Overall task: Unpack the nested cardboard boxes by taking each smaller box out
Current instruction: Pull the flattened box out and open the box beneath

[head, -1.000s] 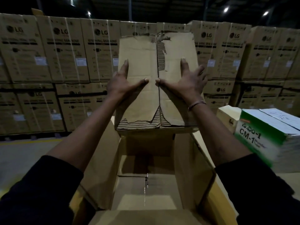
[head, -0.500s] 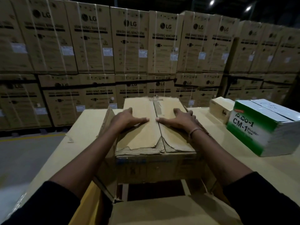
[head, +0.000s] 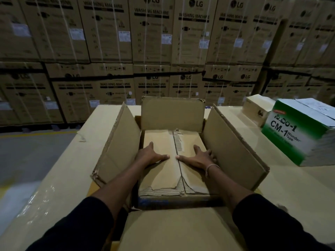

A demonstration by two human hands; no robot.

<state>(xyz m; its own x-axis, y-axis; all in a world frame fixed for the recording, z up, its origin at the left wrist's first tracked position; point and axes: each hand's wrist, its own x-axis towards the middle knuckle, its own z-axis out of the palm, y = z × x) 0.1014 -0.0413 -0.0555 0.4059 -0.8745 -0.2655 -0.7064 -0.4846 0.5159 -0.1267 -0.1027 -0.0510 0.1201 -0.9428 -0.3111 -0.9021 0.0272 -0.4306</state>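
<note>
A small brown cardboard box (head: 163,176) with torn, closed top flaps sits low inside a larger open cardboard box (head: 233,153), whose four flaps stand or lie outward. My left hand (head: 150,156) rests on the small box's left top edge with the fingers over its side. My right hand (head: 201,158) mirrors it on the right edge. The thumbs nearly meet at the centre seam. The small box's sides and bottom are hidden by the outer box's walls.
The boxes stand on a broad tan cardboard-covered surface (head: 61,171). A green-and-white "CM-1" carton (head: 297,134) and a small beige box (head: 257,109) sit at the right. Stacked washing machine cartons (head: 152,33) form a wall behind. Grey floor (head: 27,149) lies to the left.
The small box, held high in front of me a second ago, has come down between my hands and now sits inside the larger box. My view has tilted downward.
</note>
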